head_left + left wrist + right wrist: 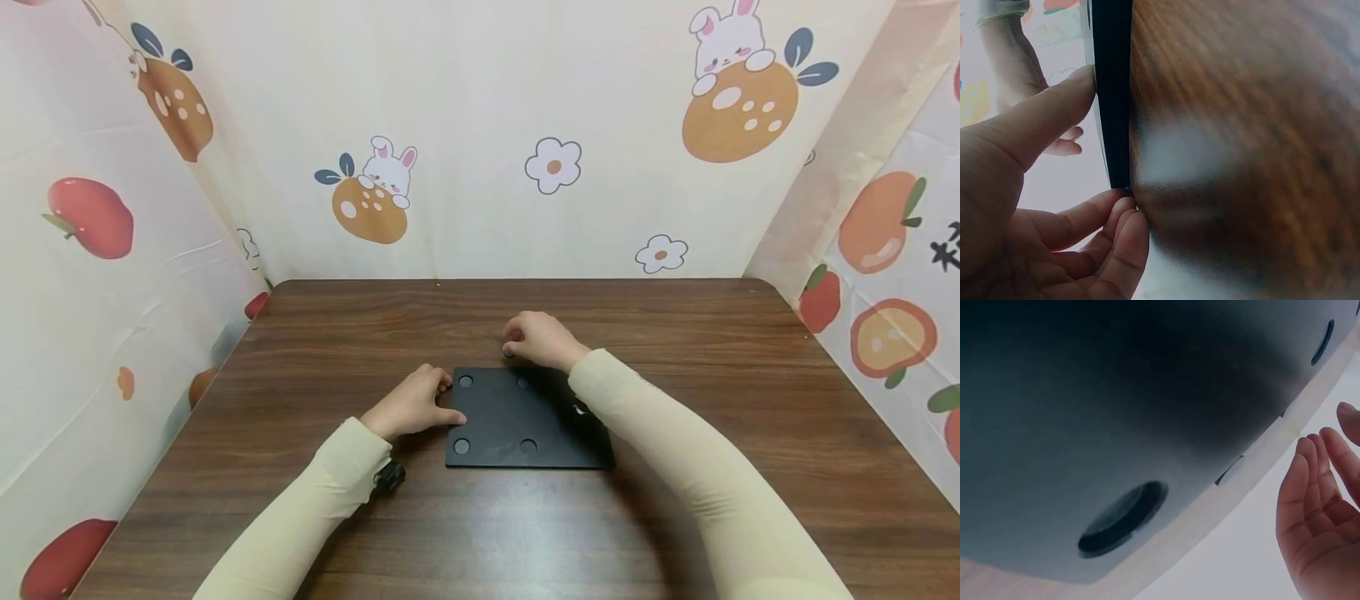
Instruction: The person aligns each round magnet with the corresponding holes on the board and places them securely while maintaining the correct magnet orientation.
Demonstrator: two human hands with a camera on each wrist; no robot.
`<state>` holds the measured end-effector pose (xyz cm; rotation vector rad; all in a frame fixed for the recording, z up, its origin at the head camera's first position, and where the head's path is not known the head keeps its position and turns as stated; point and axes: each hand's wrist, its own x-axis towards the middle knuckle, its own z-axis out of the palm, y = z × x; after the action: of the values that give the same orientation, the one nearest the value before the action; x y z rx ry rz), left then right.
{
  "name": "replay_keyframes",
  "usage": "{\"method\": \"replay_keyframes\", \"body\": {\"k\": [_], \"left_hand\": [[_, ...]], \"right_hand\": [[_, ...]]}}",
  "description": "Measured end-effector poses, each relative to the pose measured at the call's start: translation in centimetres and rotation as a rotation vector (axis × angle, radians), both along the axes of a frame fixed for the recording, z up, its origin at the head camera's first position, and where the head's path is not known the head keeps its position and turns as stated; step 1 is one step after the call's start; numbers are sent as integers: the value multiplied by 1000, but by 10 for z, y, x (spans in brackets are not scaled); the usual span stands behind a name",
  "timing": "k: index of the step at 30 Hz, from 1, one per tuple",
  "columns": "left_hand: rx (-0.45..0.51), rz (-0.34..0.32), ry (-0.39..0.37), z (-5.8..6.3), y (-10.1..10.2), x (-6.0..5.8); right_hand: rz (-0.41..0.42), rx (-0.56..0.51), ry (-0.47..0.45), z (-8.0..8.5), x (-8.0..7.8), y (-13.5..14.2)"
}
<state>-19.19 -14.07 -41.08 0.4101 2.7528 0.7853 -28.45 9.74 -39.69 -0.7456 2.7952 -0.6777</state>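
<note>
A flat black board (495,417) with round recesses lies on the table. My left hand (412,404) grips its left edge, thumb laid on the top face and the other fingers bent at the side. In the left wrist view, the thumb and fingertips meet the board's dark edge (1113,94). Just beyond the far edge, my right hand (543,337) is bent with its fingertips downward. By its thumb tip shows a small round disc (509,352); I cannot tell whether the fingers pinch it. The right wrist view has bent fingers (1310,487) beside the board, a recess (1122,519) in front.
The brown wooden table (360,325) extends around the board, with a patterned curtain (480,217) behind and at both sides. A small black object (390,476) sits at the left cuff. A white mark (580,409) shows on the board near the right sleeve.
</note>
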Motion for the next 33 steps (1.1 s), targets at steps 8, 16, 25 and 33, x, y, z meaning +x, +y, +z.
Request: {"method": "replay_keyframes", "body": {"k": [8, 16, 25, 33], "left_hand": [[0, -6, -2, 1, 0, 0], [-1, -10, 3, 1, 0, 0], [-11, -12, 13, 1, 0, 0], [-8, -16, 16, 0, 0, 1]], "right_hand": [[2, 41, 1, -4, -4, -3], [25, 81, -14, -7, -7, -5], [31, 117, -14, -6, -5, -7], [40, 139, 14, -5, -4, -8]]}}
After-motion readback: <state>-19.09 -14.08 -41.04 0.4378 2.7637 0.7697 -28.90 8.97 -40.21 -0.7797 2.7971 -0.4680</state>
